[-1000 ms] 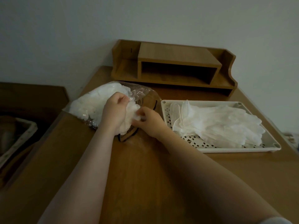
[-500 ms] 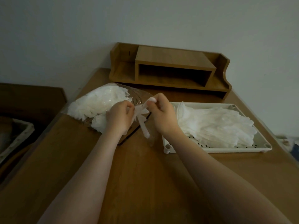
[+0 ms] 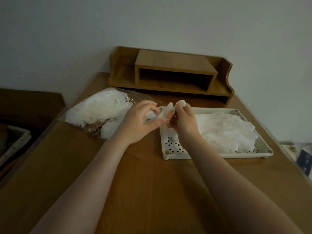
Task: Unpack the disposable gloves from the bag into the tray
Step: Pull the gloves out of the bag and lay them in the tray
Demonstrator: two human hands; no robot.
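Observation:
A clear plastic bag [image 3: 101, 108] stuffed with white disposable gloves lies on the left of the wooden table. To its right stands a white perforated tray [image 3: 211, 155] holding a heap of gloves [image 3: 224, 130]. One white glove [image 3: 166, 113] hangs between my hands over the tray's near-left corner. My left hand [image 3: 140, 122] pinches its lower edge, and my right hand [image 3: 183, 120] grips its upper part with curled fingers. Another loose glove [image 3: 109, 129] sticks out of the bag's mouth below my left hand.
A wooden desk organiser [image 3: 170, 73] with an open shelf stands against the wall behind the tray and bag. A dark lower surface with a basket [image 3: 15, 146] sits left of the table. The table's right edge [image 3: 287, 157] runs close to the tray.
Both hands have carried the pulled-out glove rightward from the bag's mouth to above the tray's left side. The view has also shifted slightly.

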